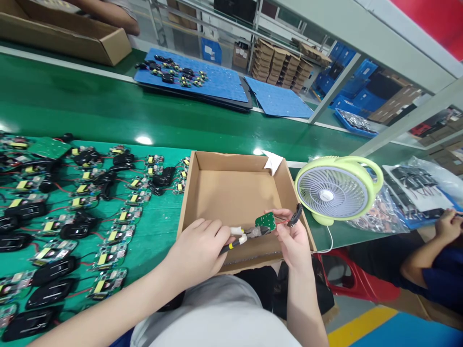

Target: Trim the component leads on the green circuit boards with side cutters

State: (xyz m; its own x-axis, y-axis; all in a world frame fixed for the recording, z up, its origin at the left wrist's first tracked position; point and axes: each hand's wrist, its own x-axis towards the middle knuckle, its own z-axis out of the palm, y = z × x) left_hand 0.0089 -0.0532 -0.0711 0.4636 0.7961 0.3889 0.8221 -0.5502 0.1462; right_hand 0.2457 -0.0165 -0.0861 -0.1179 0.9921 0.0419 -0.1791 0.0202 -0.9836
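My left hand [204,246] is wrapped round the handles of a pair of cutting pliers [253,232]. The plier jaws touch the lower edge of a small green circuit board [266,221]. My right hand [293,237] holds that board by its right side, along with red wires and a black part [295,215] that sticks up by the fingers. Both hands are over the near part of an open cardboard box [188,193]. The fingertips under the board are partly hidden.
Rows of circuit boards with black parts [54,270] cover the green mat on the left. A green fan [331,190] stands right of the box. Blue sheets [224,84] lie behind. Another person's hand [447,225] is at the far right.
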